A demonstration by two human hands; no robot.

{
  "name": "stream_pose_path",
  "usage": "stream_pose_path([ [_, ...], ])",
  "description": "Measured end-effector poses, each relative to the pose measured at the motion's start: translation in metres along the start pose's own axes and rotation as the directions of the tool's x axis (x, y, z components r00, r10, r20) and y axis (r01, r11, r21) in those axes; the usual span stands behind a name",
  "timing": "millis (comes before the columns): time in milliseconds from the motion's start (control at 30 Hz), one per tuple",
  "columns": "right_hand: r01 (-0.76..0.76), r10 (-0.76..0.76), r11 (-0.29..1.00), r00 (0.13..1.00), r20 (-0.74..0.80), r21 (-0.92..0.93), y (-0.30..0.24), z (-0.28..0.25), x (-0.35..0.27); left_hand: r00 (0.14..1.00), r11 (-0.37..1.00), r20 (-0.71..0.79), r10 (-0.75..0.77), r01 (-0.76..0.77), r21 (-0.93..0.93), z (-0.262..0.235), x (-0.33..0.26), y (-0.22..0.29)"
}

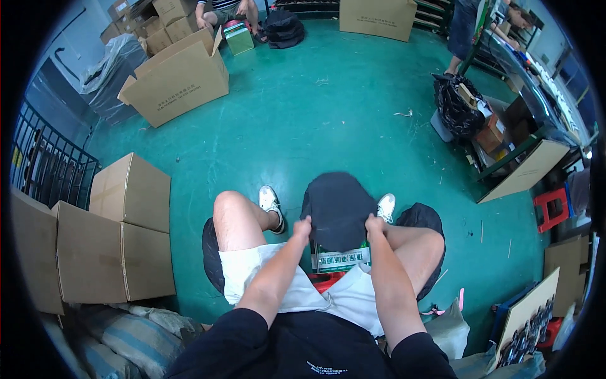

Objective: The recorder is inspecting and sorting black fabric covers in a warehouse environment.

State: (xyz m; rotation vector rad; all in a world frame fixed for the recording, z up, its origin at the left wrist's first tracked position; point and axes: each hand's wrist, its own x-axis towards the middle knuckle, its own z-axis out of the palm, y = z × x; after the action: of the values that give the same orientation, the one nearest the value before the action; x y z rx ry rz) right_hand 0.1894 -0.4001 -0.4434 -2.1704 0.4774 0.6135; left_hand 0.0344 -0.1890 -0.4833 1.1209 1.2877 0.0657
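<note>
Between my knees a dark, rounded piece of black fabric (pixel 338 208), perhaps a cover, is held out flat; its exact kind I cannot make out. My left hand (pixel 303 230) grips its left edge, and my right hand (pixel 375 225) grips the right edge, fingers closed on both sides. Just below the cloth a green and white printed tin (pixel 341 258) stands in front of me, its top hidden by the fabric. Part of a red stool (pixel 325 280) shows between my thighs. Dark rounded bundles (pixel 213 256) lie beside each of my legs.
Cardboard boxes (pixel 142 234) are stacked at my left, with striped sacks (pixel 126 335) below. An open carton (pixel 180 85) stands ahead on the green floor (pixel 284 114). Two other people are farther off. At right are a workbench, a black bag (pixel 457 107) and a red stool (pixel 551 210).
</note>
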Motion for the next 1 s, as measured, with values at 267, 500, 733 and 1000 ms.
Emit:
stream_pose_path([
  [267,-0.087,0.078,0.972,0.996,-0.047,-0.218,0.078,-0.022,-0.023,0.991,0.906,-0.035,-0.129,0.132,0.403,-0.002,-0.040,-0.033],
  [500,0.086,0.004,0.714,0.992,0.126,-0.695,0.109,0.005,0.004,0.799,0.737,0.071,-0.597,0.512,0.440,-0.014,-0.013,-0.064],
  [733,-0.449,0.447,0.884,0.893,0.046,0.130,0.144,0.024,-0.001,0.695,0.692,0.065,-0.716,0.695,0.195,-0.013,-0.049,-0.048],
  [1000,-0.067,0.052,0.988,0.993,-0.108,-0.140,0.121,0.008,0.011,0.771,0.776,0.118,-0.625,0.598,0.202,-0.001,-0.042,-0.024],
])
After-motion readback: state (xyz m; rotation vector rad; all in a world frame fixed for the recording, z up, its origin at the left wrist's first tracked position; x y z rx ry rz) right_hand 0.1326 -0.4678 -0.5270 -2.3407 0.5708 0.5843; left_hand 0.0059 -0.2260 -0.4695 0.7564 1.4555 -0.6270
